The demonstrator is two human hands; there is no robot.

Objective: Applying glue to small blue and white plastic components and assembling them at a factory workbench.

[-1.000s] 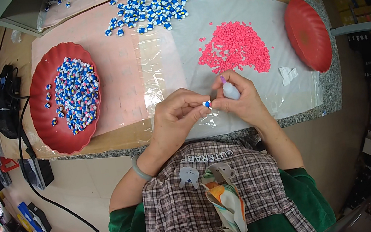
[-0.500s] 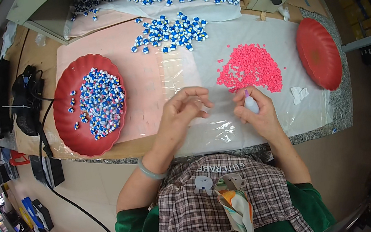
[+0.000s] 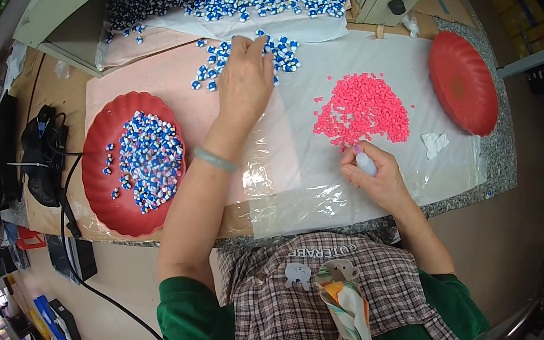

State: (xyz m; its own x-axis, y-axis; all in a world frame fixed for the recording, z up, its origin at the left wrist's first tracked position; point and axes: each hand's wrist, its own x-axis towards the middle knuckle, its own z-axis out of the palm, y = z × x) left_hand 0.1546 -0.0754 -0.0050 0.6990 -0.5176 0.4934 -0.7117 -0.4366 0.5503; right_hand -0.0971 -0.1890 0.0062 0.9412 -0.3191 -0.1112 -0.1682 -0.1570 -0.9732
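My left hand reaches over the far pile of small blue-and-white pieces, fingers bent down into it. Its fingertips are partly hidden, so whatever they pinch cannot be made out. My right hand is closed around a small whitish squeeze bottle with a purple tip. The tip points away from me, at the near edge of a spread of tiny bright pink pieces. On the left, a red scalloped tray holds many blue-and-white pieces, some showing pink bits.
At the back stands a beige machine with red and green lights; more blue-and-white pieces lie in its opening. A second red tray is at the right. Crumpled white paper lies near it. A black cable hangs at the left.
My left hand has moved from beside the right hand, away from me, onto the blue-and-white pile. My right hand still holds the bottle in nearly the same place. The view has shifted slightly.
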